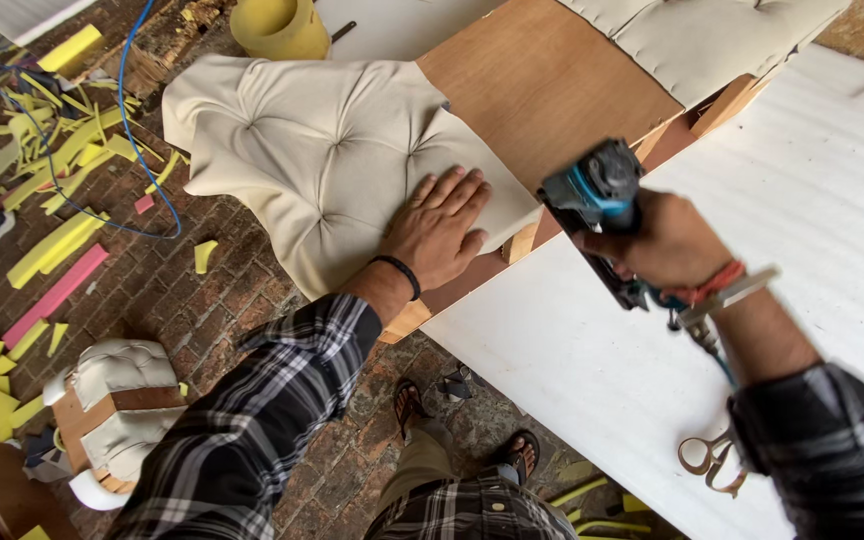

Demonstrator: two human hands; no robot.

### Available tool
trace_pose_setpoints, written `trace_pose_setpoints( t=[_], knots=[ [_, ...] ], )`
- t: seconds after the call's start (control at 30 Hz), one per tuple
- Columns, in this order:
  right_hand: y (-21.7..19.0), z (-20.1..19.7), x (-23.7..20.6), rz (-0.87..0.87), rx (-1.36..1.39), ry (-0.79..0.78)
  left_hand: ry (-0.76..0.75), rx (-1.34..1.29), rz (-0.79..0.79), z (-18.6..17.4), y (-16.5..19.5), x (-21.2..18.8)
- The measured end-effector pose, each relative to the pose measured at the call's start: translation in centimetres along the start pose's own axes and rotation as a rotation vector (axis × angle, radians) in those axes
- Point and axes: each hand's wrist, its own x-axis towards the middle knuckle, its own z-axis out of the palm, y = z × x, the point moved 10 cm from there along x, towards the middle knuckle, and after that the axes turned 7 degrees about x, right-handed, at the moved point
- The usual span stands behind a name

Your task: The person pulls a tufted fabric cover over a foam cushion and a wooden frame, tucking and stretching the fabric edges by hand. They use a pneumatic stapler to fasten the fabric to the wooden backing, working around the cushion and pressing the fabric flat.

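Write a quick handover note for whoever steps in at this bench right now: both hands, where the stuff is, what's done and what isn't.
Left hand: flat, pressing the cream tufted fabric onto the plywood panel.
Right hand: gripping the blue and black power stapler, nose near the fabric's edge.
Done: fabric draped over the panel's left end.
Left: most of the panel is bare; no fasteners can be made out.
Scissors lie on the white sheet.

The left hand [439,228] lies flat, palm down, fingers spread and pointing away from the body, a dark band round its wrist. The right hand [660,243], just beside it on the right, is curled in a closed grip, knuckles up, red cord at the wrist. Both forearms wear plaid sleeves.
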Motion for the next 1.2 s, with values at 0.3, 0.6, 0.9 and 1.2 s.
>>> trace_pose_setpoints(
  t=[0.3, 0.6, 0.9, 1.2],
  knots=[
    [-7.5, 0.9, 6.7, 0.129, -0.15, -0.317, 0.069, -0.006, -0.065, -0.6, -0.1, 1.8],
    [-7.3, 1.5, 6.9, 0.201, -0.421, -0.393, 0.031, -0.003, -0.079, 0.2, -0.1, 2.0],
    [-4.6, 1.5, 2.3, 0.231, -0.009, -0.192, 0.073, 0.005, -0.102, 0.0, 0.0, 1.4],
    [7.0, 10.9, -0.7, 0.297, 1.515, -0.204, -0.299, 0.166, -0.128, 0.9, 2.1, 0.7]
  ],
)
